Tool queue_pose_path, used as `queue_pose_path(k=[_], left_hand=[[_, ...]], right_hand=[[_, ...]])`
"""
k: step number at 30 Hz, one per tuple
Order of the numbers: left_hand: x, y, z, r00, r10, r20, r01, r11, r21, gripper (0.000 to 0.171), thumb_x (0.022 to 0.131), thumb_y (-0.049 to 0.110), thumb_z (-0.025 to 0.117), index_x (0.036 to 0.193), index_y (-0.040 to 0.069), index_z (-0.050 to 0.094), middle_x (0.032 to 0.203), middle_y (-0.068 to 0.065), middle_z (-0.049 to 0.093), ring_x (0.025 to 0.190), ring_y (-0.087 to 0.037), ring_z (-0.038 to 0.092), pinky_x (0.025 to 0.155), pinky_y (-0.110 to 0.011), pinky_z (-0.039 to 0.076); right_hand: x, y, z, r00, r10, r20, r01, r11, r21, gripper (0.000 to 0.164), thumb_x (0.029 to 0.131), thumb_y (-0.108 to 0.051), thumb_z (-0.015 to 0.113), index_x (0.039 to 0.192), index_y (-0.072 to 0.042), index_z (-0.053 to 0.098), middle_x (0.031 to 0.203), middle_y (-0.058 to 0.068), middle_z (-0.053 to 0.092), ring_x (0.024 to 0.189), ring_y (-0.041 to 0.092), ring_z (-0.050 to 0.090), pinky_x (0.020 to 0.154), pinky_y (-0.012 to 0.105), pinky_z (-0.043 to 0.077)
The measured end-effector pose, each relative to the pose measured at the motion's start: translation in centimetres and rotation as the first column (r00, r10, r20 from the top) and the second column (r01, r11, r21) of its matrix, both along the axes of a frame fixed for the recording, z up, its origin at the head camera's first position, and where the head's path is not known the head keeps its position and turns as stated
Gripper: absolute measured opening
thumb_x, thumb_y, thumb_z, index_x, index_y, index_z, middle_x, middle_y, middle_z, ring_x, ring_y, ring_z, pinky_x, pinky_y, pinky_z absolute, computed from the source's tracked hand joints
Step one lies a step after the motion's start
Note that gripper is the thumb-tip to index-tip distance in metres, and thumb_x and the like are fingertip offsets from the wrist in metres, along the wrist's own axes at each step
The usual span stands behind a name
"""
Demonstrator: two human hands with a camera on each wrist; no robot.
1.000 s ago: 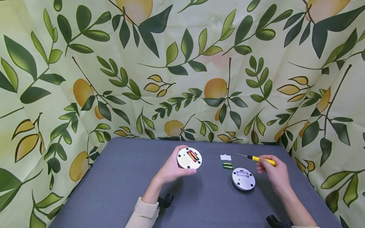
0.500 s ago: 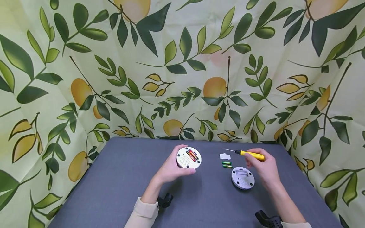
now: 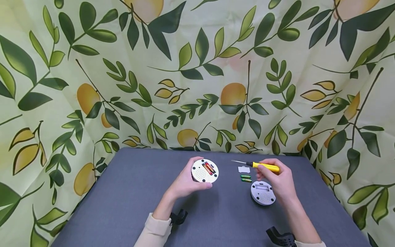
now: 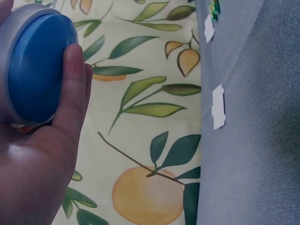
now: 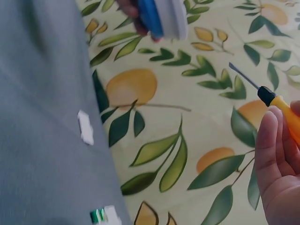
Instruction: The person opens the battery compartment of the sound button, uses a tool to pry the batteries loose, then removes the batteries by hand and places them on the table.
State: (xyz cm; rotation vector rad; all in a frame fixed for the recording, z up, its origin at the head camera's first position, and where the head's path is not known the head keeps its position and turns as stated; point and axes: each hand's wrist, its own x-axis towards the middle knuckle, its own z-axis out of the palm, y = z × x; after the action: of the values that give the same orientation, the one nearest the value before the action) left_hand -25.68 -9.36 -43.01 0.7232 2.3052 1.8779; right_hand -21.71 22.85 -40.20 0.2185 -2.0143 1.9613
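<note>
My left hand (image 3: pixel 185 180) grips a round white push-button device (image 3: pixel 202 175) by its edge, raised above the table. Its underside faces the head camera, and two red batteries (image 3: pixel 209 168) sit in its uncovered compartment. The left wrist view shows its blue dome (image 4: pixel 40 68), with fingers lying along it. In my right hand (image 3: pixel 279 178) is a yellow-handled screwdriver (image 3: pixel 266 167), its thin metal tip pointing left toward the device, a short gap away. Below that hand a second white device (image 3: pixel 263 193) lies underside up, its battery compartment bare and its edge partly covered by the hand.
Two green batteries (image 3: pixel 246 178) lie beside a white battery cover (image 3: pixel 243 169) on the grey table (image 3: pixel 129 199). Another white cover (image 4: pixel 218 107) lies on the table in the left wrist view. A leaf-and-fruit patterned cloth (image 3: pixel 197 85) hangs around the table.
My right hand has moved left with the screwdriver, bringing its tip closer to the device in my left hand. The left hand and its device have stayed nearly still.
</note>
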Motion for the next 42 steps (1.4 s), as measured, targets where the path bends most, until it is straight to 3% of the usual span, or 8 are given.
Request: queue_pose_path(k=[8,12,17,29,42], left_hand=[[-0.2,0.0,0.0,1.0,0.004,0.0,-0.004,1.0,-0.024,0.09,0.073,0.022,0.091,0.146,0.021,0.04,0.126,-0.003,0.058,0.106,-0.02,0.06,0.094,-0.036,0.046],[-0.2,0.0,0.0,1.0,0.0,-0.006,0.0,1.0,-0.024,0.09,0.073,0.022,0.091,0.147,0.019,0.039,0.126,-0.003,0.058,0.107,-0.02,0.059,0.094,-0.036,0.045],[-0.2,-0.1,0.1,1.0,-0.011,-0.002,0.011,1.0,-0.014,0.092,0.073,0.02,0.091,0.149,0.013,0.037,0.125,-0.004,0.058,0.106,-0.02,0.06,0.093,-0.034,0.046],[-0.5,-0.1,0.6,0.999,-0.026,-0.034,0.026,1.0,-0.004,0.089,0.072,0.019,0.091,0.146,0.016,0.04,0.129,-0.002,0.057,0.111,-0.02,0.058,0.096,-0.036,0.046],[-0.1,-0.3,0.3,0.994,-0.108,-0.014,0.109,0.994,0.026,0.092,0.073,0.013,0.091,0.148,0.01,0.038,0.129,-0.005,0.056,0.112,-0.022,0.057,0.092,-0.031,0.05]], right_hand=[[0.1,-1.7,0.4,0.996,0.071,-0.061,-0.074,0.996,-0.046,0.019,0.095,0.004,0.066,0.111,0.013,0.059,0.084,0.009,0.069,0.065,0.017,0.066,0.063,0.029,0.059],[0.1,-2.3,0.7,0.983,0.136,-0.121,-0.144,0.988,-0.059,0.02,0.095,0.008,0.063,0.112,0.017,0.057,0.085,0.008,0.068,0.066,0.016,0.065,0.061,0.029,0.059],[0.2,-2.8,1.1,0.975,0.178,-0.137,-0.186,0.981,-0.054,0.018,0.094,0.01,0.063,0.11,0.016,0.058,0.087,0.01,0.065,0.068,0.017,0.065,0.061,0.03,0.059],[0.3,-2.5,1.6,0.982,0.18,-0.064,-0.177,0.983,0.054,0.013,0.095,0.005,0.064,0.106,0.011,0.061,0.078,0.014,0.064,0.063,0.023,0.061,0.059,0.033,0.057],[0.0,-2.4,0.9,0.973,0.224,0.062,-0.231,0.964,0.132,0.012,0.097,-0.004,0.066,0.097,0.007,0.061,0.066,0.012,0.059,0.053,0.021,0.055,0.049,0.036,0.051]])
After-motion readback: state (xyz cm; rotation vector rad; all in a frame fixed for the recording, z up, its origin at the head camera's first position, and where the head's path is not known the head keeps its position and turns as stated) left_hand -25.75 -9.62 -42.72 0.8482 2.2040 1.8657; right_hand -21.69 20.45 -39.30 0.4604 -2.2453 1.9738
